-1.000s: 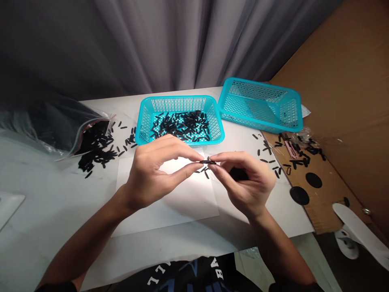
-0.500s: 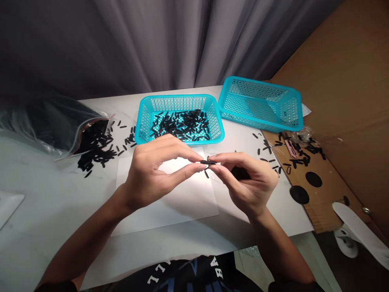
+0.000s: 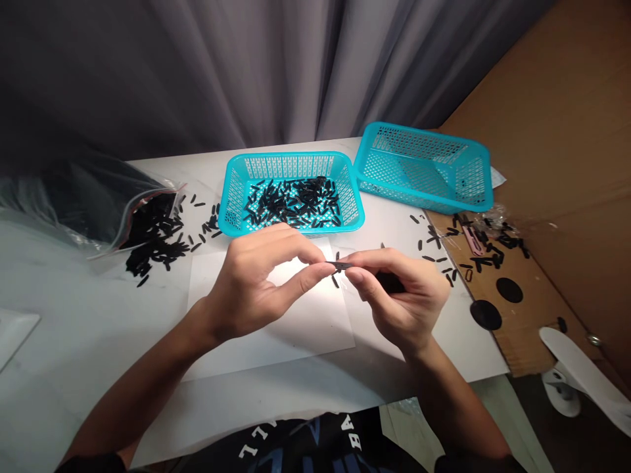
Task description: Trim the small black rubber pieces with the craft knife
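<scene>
Between my two hands, above a white sheet of paper [image 3: 276,335], is a small black elongated piece [image 3: 340,265]. My left hand [image 3: 266,279] pinches its left end with thumb and forefinger. The right end sits in the pinch of my right hand [image 3: 404,292]. A few similar black pieces [image 3: 336,281] lie on the paper just behind and below the fingertips. Beyond my left hand stands a blue plastic basket [image 3: 290,157] holding many loose black pieces [image 3: 296,200]. What exactly the pieces are I cannot make out.
A second blue basket [image 3: 424,197] stands at the back right. On the left, an open clear bag [image 3: 83,217] spills black pieces [image 3: 158,246]. Cardboard [image 3: 517,348] on the right bears scattered pieces, two black discs [image 3: 486,315] and a pink tool [image 3: 474,242]. A grey curtain [image 3: 276,72] hangs behind.
The left fingers have shifted slightly right and down on the black piece, and it has turned a little between the fingertips. Both hands still pinch it.
</scene>
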A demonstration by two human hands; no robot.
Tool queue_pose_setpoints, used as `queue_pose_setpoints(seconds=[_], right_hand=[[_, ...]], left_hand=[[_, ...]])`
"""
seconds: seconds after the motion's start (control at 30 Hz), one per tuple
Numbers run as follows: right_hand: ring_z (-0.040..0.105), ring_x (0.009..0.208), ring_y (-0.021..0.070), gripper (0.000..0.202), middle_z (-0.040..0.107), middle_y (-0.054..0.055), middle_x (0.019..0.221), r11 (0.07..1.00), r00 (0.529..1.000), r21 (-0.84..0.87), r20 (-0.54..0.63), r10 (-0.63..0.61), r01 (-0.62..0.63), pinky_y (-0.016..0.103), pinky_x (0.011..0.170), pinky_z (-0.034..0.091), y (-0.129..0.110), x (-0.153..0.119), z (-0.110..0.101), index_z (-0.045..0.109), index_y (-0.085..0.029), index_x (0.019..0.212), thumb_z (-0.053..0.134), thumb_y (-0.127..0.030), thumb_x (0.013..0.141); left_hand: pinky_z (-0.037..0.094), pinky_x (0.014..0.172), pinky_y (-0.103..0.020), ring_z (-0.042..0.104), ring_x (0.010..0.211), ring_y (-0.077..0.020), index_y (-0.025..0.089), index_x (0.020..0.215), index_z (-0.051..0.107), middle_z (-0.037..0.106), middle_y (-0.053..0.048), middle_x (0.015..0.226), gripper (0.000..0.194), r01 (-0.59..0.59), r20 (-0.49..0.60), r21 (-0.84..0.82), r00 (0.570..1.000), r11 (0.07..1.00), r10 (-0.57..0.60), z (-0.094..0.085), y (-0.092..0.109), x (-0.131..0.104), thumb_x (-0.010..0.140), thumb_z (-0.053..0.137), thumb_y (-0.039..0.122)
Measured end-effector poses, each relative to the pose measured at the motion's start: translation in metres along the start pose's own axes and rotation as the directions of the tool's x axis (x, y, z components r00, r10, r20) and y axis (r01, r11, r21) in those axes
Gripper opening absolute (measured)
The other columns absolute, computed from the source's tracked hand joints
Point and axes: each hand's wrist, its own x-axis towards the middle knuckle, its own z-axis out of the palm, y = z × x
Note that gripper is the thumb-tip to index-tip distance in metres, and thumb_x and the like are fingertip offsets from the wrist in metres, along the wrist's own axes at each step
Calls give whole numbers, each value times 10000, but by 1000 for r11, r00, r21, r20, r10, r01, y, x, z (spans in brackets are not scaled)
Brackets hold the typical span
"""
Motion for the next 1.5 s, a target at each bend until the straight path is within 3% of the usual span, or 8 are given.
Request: queue_pose_setpoints(seconds=[0.5, 0.63, 0.7, 0.8, 0.9, 0.97, 1.27, 1.5], right_hand=[[484, 437, 88, 153, 708, -28, 640, 997, 999, 72, 44, -23, 20, 258, 474, 447, 1, 1, 1, 794, -235, 877, 732, -310, 994], [400, 407, 82, 277, 540, -70, 513, 966, 988, 209, 55, 146, -154, 248, 448, 380, 4, 2, 5, 798, -223, 934, 675, -453, 1027], [359, 395, 83, 400, 482, -86, 481, 891, 949, 326, 115, 294, -316, 240, 429, 338, 8, 3, 8, 771, -216, 975, 600, -572, 1040], [312, 378, 85, 574, 477, -93, 467, 732, 846, 425, 283, 452, -533, 229, 412, 281, 12, 4, 11, 699, -219, 1085, 415, -717, 1051], [310, 387, 92, 708, 497, -90, 492, 653, 769, 414, 426, 478, -635, 223, 408, 261, 13, 2, 14, 623, -234, 1213, 269, -815, 1018], [329, 413, 96, 748, 491, -89, 532, 653, 754, 395, 466, 463, -646, 220, 407, 259, 11, 0, 16, 595, -238, 1246, 266, -857, 986], [408, 513, 92, 632, 467, -66, 691, 751, 816, 383, 460, 351, -538, 219, 427, 325, 9, -3, 23, 610, -223, 1176, 354, -780, 1026], [419, 492, 71, 340, 518, -87, 667, 725, 825, 428, 440, 355, -540, 207, 457, 355, 11, 1, 22, 613, -232, 1143, 616, -555, 1037]], left_hand=[[508, 641, -269, 625, 644, -128, 203, 789, 628, 686, 27, 699, 213, 40, 23, -27, 999, 999, -39, 1, 2, -1, 993, 635, 145], [523, 671, -281, 645, 659, -136, 213, 789, 650, 703, 19, 721, 204, 166, -179, 88, 973, 982, -149, 3, -16, 2, 992, 637, 199], [540, 700, -278, 692, 734, -146, 214, 984, 704, 736, 13, 790, 68, 250, -275, 89, 937, 964, -218, 4, -27, 2, 1000, 649, 251], [547, 729, -276, 706, 801, -151, 199, 1211, 665, 745, 12, 855, 253, 287, -209, 84, 941, 954, -265, 8, -32, 1, 972, 714, 264], [549, 773, -286, 683, 828, -153, 176, 1065, 705, 744, -13, 901, 140, 70, 47, 73, 996, 995, -74, 15, -21, -2, 945, 766, 214], [563, 832, -315, 685, 878, -178, 147, 1017, 713, 734, -38, 901, 96, -29, 202, 31, 979, 999, 22, 21, -13, -5, 944, 765, 183], [509, 717, -257, 632, 769, -137, 161, 848, 663, 704, 5, 817, 139, 69, 201, -6, 977, 998, -66, 25, -9, -9, 905, 747, 65], [493, 656, -235, 620, 685, -110, 163, 861, 699, 719, 16, 767, 89, 128, 49, 2, 991, 992, -128, 23, -7, -5, 899, 706, 82]])
